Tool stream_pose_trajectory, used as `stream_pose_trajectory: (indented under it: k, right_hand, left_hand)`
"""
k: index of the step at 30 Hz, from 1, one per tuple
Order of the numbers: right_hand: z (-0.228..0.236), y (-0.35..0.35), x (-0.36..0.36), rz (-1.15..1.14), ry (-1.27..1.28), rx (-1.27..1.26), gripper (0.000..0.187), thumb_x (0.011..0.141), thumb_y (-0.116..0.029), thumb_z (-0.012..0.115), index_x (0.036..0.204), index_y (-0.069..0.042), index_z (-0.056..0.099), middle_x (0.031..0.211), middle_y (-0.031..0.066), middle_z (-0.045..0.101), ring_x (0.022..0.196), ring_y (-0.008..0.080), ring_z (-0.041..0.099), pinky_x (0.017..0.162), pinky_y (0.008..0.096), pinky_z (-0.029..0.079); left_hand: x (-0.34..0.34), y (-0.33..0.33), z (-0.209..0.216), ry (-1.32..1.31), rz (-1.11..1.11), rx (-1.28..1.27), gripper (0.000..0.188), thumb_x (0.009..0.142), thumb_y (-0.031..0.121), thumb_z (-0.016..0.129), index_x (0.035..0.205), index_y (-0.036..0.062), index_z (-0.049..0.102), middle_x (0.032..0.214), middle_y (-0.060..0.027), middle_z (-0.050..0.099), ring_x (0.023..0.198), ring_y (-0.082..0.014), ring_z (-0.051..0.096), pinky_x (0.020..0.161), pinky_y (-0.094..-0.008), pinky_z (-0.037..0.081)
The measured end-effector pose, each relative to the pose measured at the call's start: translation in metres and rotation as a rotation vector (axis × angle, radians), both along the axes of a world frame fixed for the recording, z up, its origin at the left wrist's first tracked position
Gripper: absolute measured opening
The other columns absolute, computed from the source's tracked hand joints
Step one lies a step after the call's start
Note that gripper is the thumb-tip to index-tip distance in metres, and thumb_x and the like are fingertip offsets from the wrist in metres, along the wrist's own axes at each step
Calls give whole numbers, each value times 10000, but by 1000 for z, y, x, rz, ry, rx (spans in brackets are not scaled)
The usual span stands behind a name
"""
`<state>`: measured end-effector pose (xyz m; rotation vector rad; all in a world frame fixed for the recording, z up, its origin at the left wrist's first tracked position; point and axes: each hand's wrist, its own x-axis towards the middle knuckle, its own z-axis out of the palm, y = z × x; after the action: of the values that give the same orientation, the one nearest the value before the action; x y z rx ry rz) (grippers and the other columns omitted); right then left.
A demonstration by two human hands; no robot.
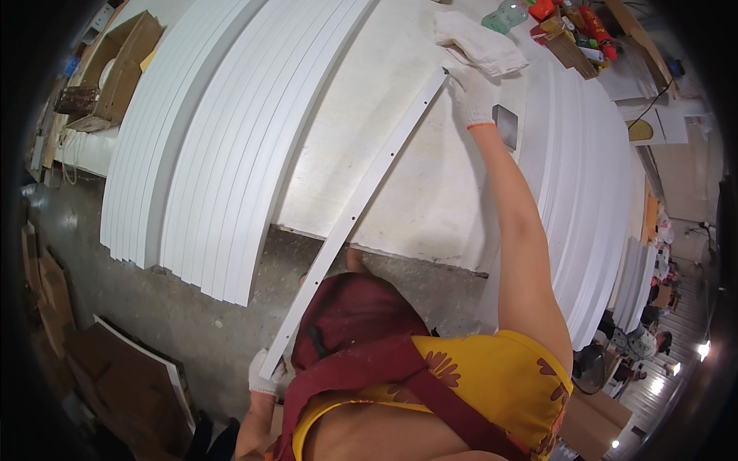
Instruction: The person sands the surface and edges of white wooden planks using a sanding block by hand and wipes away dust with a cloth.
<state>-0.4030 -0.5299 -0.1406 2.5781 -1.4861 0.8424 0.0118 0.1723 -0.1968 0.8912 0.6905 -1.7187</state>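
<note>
A long white strip (372,187) with a row of small dark holes runs slantwise in front of me, over the table's near edge. My left hand (264,374), in a white knit glove, is closed round its near end beside my apron. At the far end, my right hand (471,96), gloved too, grips the tip, where a small dark bit shows; the fingers are partly hidden. A crumpled white cloth (480,46) lies just beyond the right hand. Beside the right wrist sits a small grey metal block (505,127).
Rows of similar white strips (238,146) lie on the left of the white table (430,207), and more strips (588,177) on the right. A wooden box (127,69) stands far left. Bottles and a carton of small items (573,38) sit far right. Brown boards (131,376) lean lower left.
</note>
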Motion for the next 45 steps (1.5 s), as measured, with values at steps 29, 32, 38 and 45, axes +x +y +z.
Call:
stream_pose_trajectory:
  k: [29, 32, 38, 45]
  right_hand:
    - [-6, -40, 23, -46, -13, -56, 248, 907, -206, 639, 1141, -190, 720, 1034, 91, 677, 1039, 309, 630, 906, 419, 504]
    - [-10, -19, 22, -14, -15, -15, 241, 906, -173, 637, 1131, -179, 721, 1034, 92, 676, 1031, 309, 627, 892, 424, 502]
    - [7, 95, 68, 140, -128, 48, 250, 904, -113, 611, 1122, -154, 726, 985, 117, 670, 975, 332, 620, 874, 442, 493]
    - [34, 281, 126, 477, -140, 282, 236, 894, -70, 557, 1074, -104, 706, 923, 145, 652, 920, 362, 614, 841, 463, 498]
  left_hand:
    - [2, 31, -12, -97, 13, 65, 294, 1002, 335, 465, 873, 91, 565, 634, -81, 532, 478, -246, 515, 471, -387, 446]
    - [-3, 2, 6, -49, -46, -38, 266, 991, 313, 496, 878, 89, 582, 653, -94, 566, 496, -250, 542, 476, -390, 470]
    - [-7, -1, -4, -88, -24, 131, 395, 1009, 380, 407, 742, 109, 516, 543, -62, 447, 406, -216, 428, 421, -354, 365]
    - [-11, -6, 2, -53, -19, -48, 295, 1027, 336, 469, 937, 78, 581, 641, -100, 548, 455, -238, 488, 430, -360, 404]
